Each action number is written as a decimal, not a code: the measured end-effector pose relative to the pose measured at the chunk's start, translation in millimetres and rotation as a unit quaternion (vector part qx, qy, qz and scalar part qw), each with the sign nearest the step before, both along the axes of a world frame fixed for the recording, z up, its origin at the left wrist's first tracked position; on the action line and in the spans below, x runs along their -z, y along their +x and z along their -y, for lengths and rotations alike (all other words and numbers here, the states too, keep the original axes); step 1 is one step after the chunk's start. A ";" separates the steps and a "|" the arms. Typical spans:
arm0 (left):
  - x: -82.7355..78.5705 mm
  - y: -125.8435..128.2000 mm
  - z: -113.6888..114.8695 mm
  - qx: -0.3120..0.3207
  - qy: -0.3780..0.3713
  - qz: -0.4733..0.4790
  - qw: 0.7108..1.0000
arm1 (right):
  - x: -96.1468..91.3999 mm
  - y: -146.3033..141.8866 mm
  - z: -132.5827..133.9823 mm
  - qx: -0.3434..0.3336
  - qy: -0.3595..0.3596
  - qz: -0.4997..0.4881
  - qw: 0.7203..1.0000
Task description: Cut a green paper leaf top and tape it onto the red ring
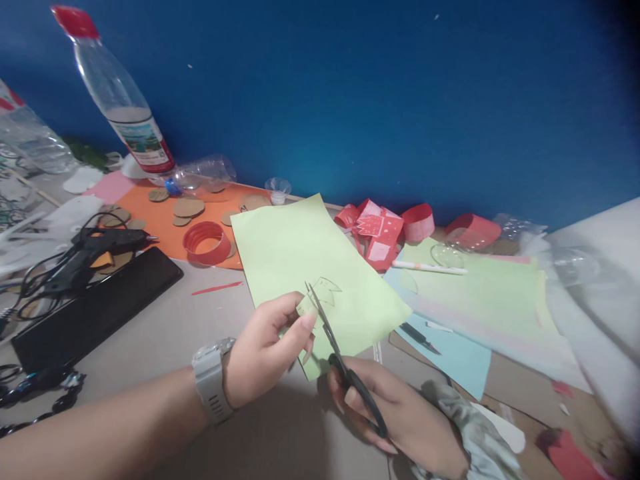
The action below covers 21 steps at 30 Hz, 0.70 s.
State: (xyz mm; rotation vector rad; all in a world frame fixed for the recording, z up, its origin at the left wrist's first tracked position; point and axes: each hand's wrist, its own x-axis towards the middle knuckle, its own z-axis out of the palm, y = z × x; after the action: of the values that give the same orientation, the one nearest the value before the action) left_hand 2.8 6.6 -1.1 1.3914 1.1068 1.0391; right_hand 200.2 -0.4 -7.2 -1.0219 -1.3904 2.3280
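My left hand (273, 347) pinches a small piece of pale green paper (304, 305) between thumb and fingers. In my right hand (400, 407) is a pair of black-handled scissors (332, 340), its fingers through the handles. The narrow blades point up and away, lying right beside the small piece and my left thumb. Under both stretches a large sheet of green paper (295, 247). A pencil-drawn outline with pointed tips shows on it just past the blade tips. Whether the small piece is still joined to the sheet, I cannot tell.
At left are a hot glue gun (83, 257), a black case (100, 307) and a tall plastic bottle (125, 100). Cardboard discs (189, 207) and a red paper ring (206, 243) lie on orange paper. A craft knife (420, 338) rests on blue paper (465, 360) at right.
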 end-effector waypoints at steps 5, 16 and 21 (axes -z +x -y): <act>0.9 -0.2 0.1 0.001 -0.005 0.002 1.000 | 0.5 -0.1 1.1 0.006 -0.006 -0.005 1.000; -0.1 1.5 -1.4 0.001 0.002 0.000 1.000 | 0.8 0.0 0.9 0.011 -0.021 -0.004 1.000; -0.6 0.2 0.1 0.001 0.000 0.004 1.000 | 0.7 0.7 1.6 0.008 -0.020 -0.005 1.000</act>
State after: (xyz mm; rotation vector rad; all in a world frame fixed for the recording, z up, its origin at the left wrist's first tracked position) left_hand 3.0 6.6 -0.4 1.3876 1.0996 1.0411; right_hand 200.9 -2.0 -7.8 -1.0272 -1.3306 2.3555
